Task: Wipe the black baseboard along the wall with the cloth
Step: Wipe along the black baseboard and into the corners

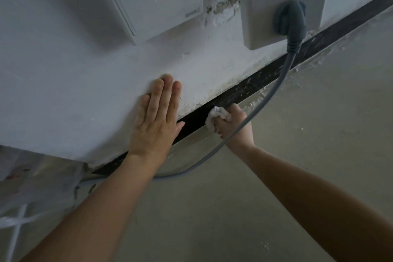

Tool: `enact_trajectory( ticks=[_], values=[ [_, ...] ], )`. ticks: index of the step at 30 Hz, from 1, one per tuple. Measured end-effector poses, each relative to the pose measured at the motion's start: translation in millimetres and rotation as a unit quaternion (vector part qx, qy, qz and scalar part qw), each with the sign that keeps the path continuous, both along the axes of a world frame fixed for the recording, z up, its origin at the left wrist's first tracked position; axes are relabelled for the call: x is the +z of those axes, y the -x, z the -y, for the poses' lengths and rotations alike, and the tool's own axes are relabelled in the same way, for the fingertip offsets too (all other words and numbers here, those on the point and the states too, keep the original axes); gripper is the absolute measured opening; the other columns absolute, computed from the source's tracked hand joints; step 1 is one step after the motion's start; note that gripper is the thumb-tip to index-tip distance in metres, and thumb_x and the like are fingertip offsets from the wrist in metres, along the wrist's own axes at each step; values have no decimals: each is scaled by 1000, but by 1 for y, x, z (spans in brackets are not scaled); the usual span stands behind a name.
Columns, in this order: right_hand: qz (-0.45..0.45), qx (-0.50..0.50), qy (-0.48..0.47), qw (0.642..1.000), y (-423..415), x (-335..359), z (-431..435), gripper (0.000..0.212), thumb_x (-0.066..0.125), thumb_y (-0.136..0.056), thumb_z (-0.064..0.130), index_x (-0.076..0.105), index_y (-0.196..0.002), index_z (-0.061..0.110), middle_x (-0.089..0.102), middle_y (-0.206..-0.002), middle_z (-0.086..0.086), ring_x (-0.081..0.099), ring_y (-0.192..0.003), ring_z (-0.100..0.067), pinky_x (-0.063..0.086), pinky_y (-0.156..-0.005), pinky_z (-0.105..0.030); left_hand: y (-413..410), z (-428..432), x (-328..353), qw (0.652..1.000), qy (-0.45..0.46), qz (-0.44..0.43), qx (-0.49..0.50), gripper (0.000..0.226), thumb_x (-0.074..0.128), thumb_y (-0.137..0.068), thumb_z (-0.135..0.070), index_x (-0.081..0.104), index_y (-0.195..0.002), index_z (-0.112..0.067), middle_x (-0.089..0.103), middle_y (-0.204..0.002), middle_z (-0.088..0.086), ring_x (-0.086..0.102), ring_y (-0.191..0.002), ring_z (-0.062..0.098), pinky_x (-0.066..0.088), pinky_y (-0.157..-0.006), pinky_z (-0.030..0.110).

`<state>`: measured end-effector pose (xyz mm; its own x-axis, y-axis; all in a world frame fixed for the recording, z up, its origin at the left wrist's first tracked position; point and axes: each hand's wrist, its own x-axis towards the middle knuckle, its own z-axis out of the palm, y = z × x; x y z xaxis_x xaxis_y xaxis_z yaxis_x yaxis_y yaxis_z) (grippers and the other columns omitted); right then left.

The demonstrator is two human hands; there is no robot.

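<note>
The black baseboard (251,88) runs diagonally along the foot of the white wall, from lower left to upper right, with white dust and plaster specks on its right stretch. My right hand (232,126) grips a small crumpled white cloth (217,116) and presses it against the baseboard. My left hand (157,117) rests flat on the wall just above the baseboard, fingers straight and together.
A grey plug (290,19) sits in a white socket plate (282,2); its grey cable (274,89) hangs across the baseboard and loops over my right wrist to the floor. A second white wall plate (153,0) is at upper left. Plastic sheeting (32,187) lies at lower left.
</note>
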<state>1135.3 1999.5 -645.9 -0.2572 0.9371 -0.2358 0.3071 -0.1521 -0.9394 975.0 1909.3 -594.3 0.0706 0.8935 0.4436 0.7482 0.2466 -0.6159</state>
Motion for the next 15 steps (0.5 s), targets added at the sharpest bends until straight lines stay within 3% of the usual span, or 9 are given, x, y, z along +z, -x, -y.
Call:
enact_trajectory(
  ticks=[2, 4, 6, 8, 11, 13, 15],
  values=[
    [8, -46, -5, 999, -7, 3, -11, 28, 63, -85, 20, 48, -62, 22, 55, -55, 9, 53, -44, 2, 43, -44, -19, 1, -2, -1, 1000, -5, -4, -3, 105, 49, -88, -61, -8, -151, 1, -26, -152, 23, -24, -142, 32, -9, -117, 41],
    [-1, -126, 15, 992, -13, 6, -24, 29, 62, -87, 20, 56, -58, 20, 65, -62, 0, 63, -53, -11, 50, -46, -24, 3, -3, -3, 1000, -8, -7, -5, 105, 48, -88, -62, -8, -151, 1, -26, -153, 23, -24, -142, 32, -9, -117, 41],
    [-21, -217, 63, 974, -20, 3, -39, 10, 64, -87, 23, 66, -79, 16, 71, -81, -12, 68, -61, -19, 52, -45, -24, 4, -4, -4, 1000, -11, -14, -6, 105, 46, -88, -63, -7, -151, 1, -25, -153, 23, -24, -143, 32, -9, -117, 41],
    [-33, -255, 75, 964, -28, 1, -44, 19, 64, -86, 22, 65, -94, 5, 70, -86, -14, 69, -63, -20, 49, -41, -20, 4, -5, -5, 1000, -18, -18, -10, 105, 46, -87, -65, -6, -151, 1, -24, -153, 24, -23, -143, 32, -8, -117, 41],
    [-5, -176, 44, 983, -28, 3, -26, 13, 63, -88, 23, 65, -88, 10, 69, -81, -9, 72, -68, -22, 52, -43, -23, 4, -7, -7, 999, -26, -13, -14, 105, 47, -88, -64, -6, -151, 1, -24, -153, 23, -23, -143, 32, -9, -117, 41],
    [9, -85, 25, 996, -18, 8, -2, 16, 65, -88, 22, 62, -73, 19, 65, -67, 5, 68, -62, -16, 56, -48, -30, 4, -7, -7, 999, -30, -9, -16, 105, 47, -88, -64, -6, -151, 1, -24, -153, 23, -23, -143, 31, -9, -117, 41],
    [-2, -1, 19, 1000, -3, 4, 19, 19, 70, -81, 22, 57, -68, 18, 60, -57, 8, 62, -55, -13, 55, -51, -38, 3, -8, -7, 999, -33, -11, -16, 105, 47, -87, -64, -6, -151, 1, -24, -153, 23, -23, -143, 31, -9, -117, 41]
  ],
)
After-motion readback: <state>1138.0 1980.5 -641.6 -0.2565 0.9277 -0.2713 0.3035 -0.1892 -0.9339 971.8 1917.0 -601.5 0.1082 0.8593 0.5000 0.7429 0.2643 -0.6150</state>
